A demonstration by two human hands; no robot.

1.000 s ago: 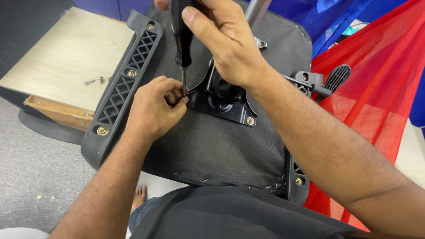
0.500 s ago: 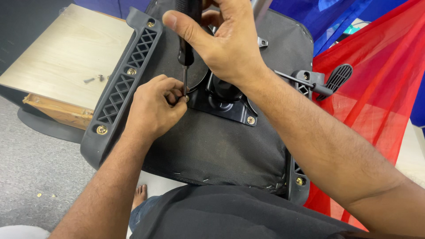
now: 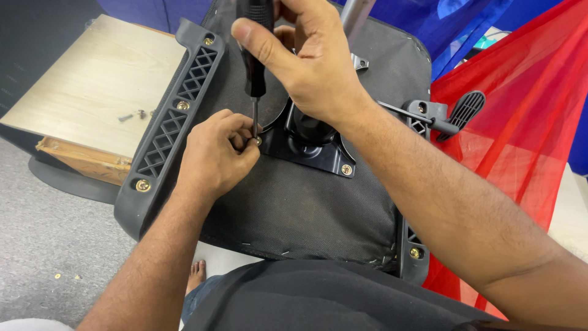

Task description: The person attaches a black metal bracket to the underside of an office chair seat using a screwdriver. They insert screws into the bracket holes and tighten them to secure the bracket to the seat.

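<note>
1. Right hand [image 3: 318, 67] gripped screwdriver [image 3: 254, 67] handle, top centre, shaft upright.
2. Left hand [image 3: 214, 153] pinched around the tip at a screw [image 3: 258, 141], frame centre.
3. Screw sat at corner of black plate [image 3: 315, 156] on upturned seat [image 3: 294, 208].
4. Wooden board [image 3: 92, 92] upper left; red fabric [image 3: 520, 122] right.

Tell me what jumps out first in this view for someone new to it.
At centre, the right hand grips a black-handled screwdriver upright, its tip at a corner of the black metal plate on an upturned chair seat; the left hand pinches at that tip. Right of them, red mesh fabric fills the frame.
</note>
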